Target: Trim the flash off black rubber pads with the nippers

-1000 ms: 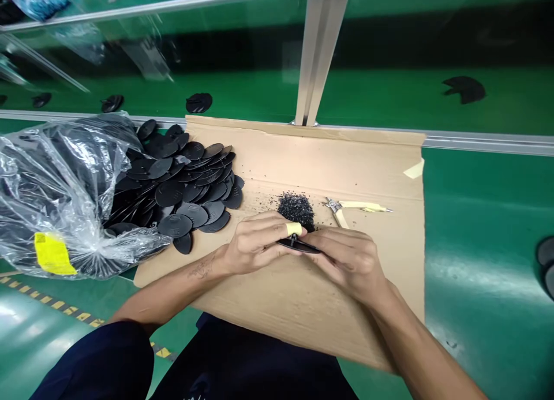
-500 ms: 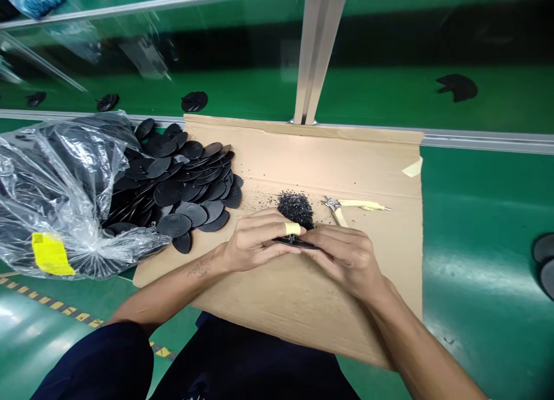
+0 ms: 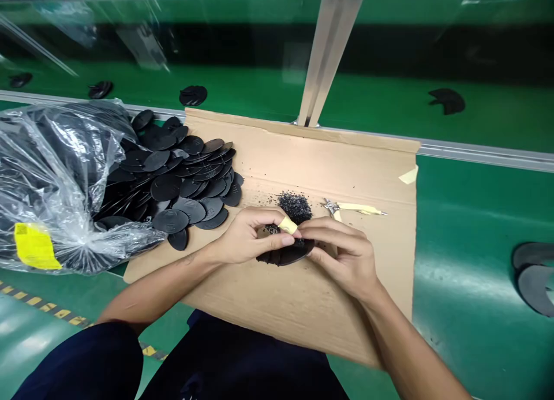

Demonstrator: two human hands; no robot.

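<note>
Both of my hands hold one black oval plastic disc [image 3: 285, 253] just above a sheet of brown cardboard [image 3: 303, 296]. My left hand [image 3: 249, 238] grips its left side, with a yellow finger cot on the fingertip pressing the top edge. My right hand [image 3: 341, 253] pinches the right side of the same disc. A small heap of black plastic trimmings [image 3: 295, 206] lies just beyond my fingers. Yellow-handled cutters [image 3: 352, 208] rest on the cardboard to the right of the heap.
A pile of black discs [image 3: 182, 175] spills from a clear plastic bag [image 3: 52, 186] with a yellow label at left. A metal post [image 3: 324, 53] rises behind the cardboard. Loose black discs lie on the green belt [image 3: 476, 227], at far right and at the back.
The disc has tilted from edge-on to face-up, so its flat side now shows between my hands. The view has shifted slightly; my hands stay in the same spot.
</note>
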